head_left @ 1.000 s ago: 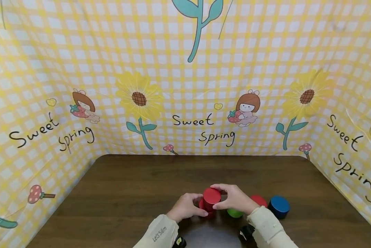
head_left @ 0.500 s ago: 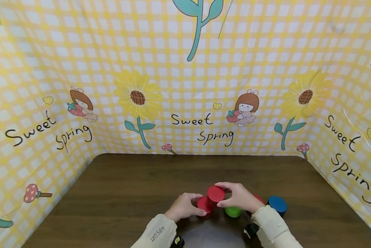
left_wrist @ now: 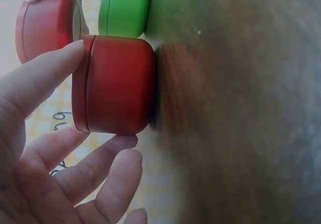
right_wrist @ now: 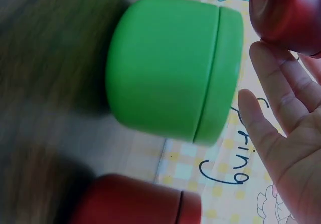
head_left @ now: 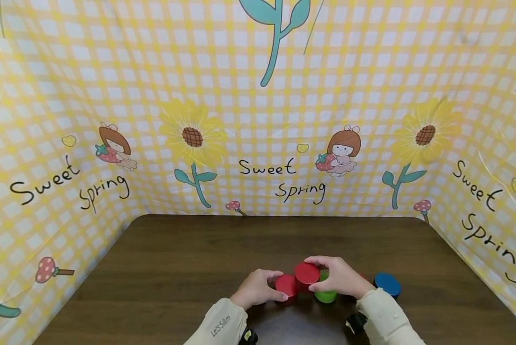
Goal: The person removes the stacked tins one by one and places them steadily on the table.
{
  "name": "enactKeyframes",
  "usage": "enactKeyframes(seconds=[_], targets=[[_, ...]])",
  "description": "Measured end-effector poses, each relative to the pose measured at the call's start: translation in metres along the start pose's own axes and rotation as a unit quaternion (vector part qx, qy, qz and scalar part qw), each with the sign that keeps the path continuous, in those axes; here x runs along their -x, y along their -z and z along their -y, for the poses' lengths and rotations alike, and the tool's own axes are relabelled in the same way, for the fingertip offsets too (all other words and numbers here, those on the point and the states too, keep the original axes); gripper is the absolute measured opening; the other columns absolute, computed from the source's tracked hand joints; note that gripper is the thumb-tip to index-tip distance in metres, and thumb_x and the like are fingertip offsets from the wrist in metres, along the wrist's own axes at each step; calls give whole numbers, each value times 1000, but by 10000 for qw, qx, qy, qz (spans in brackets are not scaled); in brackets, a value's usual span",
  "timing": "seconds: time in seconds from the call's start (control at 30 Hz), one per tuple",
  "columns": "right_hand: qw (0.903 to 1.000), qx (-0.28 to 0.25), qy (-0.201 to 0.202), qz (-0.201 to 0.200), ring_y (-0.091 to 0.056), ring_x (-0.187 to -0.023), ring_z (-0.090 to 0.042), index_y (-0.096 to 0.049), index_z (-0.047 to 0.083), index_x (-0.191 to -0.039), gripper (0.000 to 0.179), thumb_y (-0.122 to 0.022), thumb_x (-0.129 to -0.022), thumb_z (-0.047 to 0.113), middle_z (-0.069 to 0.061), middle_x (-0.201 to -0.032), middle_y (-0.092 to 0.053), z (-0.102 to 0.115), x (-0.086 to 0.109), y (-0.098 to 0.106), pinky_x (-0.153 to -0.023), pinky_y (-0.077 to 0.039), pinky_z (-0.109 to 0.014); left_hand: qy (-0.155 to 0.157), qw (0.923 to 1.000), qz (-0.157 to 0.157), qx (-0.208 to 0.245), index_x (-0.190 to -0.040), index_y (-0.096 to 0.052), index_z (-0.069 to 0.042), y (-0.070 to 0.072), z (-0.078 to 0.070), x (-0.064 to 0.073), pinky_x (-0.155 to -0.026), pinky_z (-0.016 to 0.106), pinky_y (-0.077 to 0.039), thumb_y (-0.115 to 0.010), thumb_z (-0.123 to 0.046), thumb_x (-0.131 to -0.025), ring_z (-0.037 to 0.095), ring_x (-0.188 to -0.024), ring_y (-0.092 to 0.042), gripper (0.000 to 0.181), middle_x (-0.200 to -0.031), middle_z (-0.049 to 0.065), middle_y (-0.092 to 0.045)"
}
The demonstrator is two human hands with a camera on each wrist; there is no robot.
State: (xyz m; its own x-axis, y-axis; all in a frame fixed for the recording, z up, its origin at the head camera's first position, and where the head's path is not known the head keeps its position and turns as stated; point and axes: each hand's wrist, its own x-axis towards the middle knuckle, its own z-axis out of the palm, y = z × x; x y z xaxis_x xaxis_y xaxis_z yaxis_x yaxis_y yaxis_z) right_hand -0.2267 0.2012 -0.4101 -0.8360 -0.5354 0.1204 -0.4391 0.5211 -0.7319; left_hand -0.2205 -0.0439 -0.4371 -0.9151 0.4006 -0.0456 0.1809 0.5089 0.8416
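Near the table's front, my left hand (head_left: 256,289) pinches a small red lidded tin (head_left: 286,285) between thumb and fingers. That tin stands upright on the table, its lid seam showing in the left wrist view. My right hand (head_left: 337,277) grips a second red tin (head_left: 307,274) by its sides. This one is raised off the table, just right of the first, overlapping the green tin in the head view. The green lidded tin (right_wrist: 170,68) stands upright on the table beneath the right hand, partly hidden by the fingers in the head view.
A third red tin (right_wrist: 145,204) stands right of the green one, mostly behind the right hand in the head view. Beyond it is a blue tin (head_left: 387,285). The dark wooden table (head_left: 197,249) is enclosed by a yellow checked cloth (head_left: 240,120).
My right hand has carried its red tin from over the left-hand tin rightward, toward the green tin, with a slight rise midway. The left hand keeps its tin in place.
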Motion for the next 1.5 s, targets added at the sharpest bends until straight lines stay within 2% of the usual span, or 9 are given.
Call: enactKeyframes(seconds=[0.23,0.43,0.6,0.77,0.97,1.07,1.2,1.5], targets=[[9997,-131,-206,-3,-57,-100,-26,-57,-3,-126,57,-79,-79,19,-8,-112,-64,-2,9,8,-87,-47,-50,80,9996,-52,-253,-119,-67,-2,0,1,-1,-81,39,-49,-84,-16,-71,18,-94,-63,53,-101,7,-71],[9998,-60,-139,-129,-58,-99,-25,-57,-4,-126,57,-79,-79,20,-8,-111,-65,-4,14,13,-87,-47,-53,103,9992,-122,-374,-119,-68,-3,-1,1,0,-83,40,-48,-85,-18,-71,20,-98,-63,53,-103,8,-71],[9998,16,-86,-169,-58,-98,-22,-57,-3,-126,57,-79,-79,21,-6,-110,-65,-6,15,16,-85,-49,-45,34,9989,-162,-433,-121,-67,-5,0,1,2,-85,39,-48,-85,-19,-72,21,-101,-62,54,-105,8,-71],[9996,104,-95,-231,-58,-97,-20,-57,-4,-126,57,-79,-80,22,-7,-111,-65,-5,17,19,-82,-50,-35,150,9986,-179,-478,-122,-66,-7,0,0,5,-88,43,-47,-84,-20,-72,26,-109,-60,55,-111,10,-69],[9988,322,-48,-363,-59,-96,-20,-57,-4,-125,57,-79,-79,23,-8,-111,-65,-7,23,24,-80,-50,-31,237,9950,-247,-938,-125,-66,-11,-2,-4,7,-77,40,-48,-83,-25,-74,28,-109,-60,55,-115,10,-68],[9990,211,-92,-393,-59,-97,-23,-57,-5,-125,57,-78,-80,22,-10,-111,-65,-9,26,27,-74,-52,-29,313,9934,-276,-1068,-125,-66,-13,-2,-6,7,-72,38,-48,-83,-26,-74,27,-106,-61,55,-114,8,-68],[9989,-22,-201,-434,-58,-97,-27,-55,-7,-126,58,-78,-80,19,-13,-110,-64,-12,31,29,-66,-53,-26,398,9937,-294,-1003,-125,-66,-13,-3,-7,8,-70,39,-46,-83,-24,-74,27,-103,-61,55,-113,9,-68],[9973,312,-312,-582,-61,-97,-31,-57,-7,-124,57,-79,-79,20,-14,-110,-65,-18,37,34,-71,-52,-26,400,9940,-316,-964,-125,-66,-12,-4,-7,7,-70,40,-46,-83,-23,-74,28,-104,-61,55,-114,10,-68]])
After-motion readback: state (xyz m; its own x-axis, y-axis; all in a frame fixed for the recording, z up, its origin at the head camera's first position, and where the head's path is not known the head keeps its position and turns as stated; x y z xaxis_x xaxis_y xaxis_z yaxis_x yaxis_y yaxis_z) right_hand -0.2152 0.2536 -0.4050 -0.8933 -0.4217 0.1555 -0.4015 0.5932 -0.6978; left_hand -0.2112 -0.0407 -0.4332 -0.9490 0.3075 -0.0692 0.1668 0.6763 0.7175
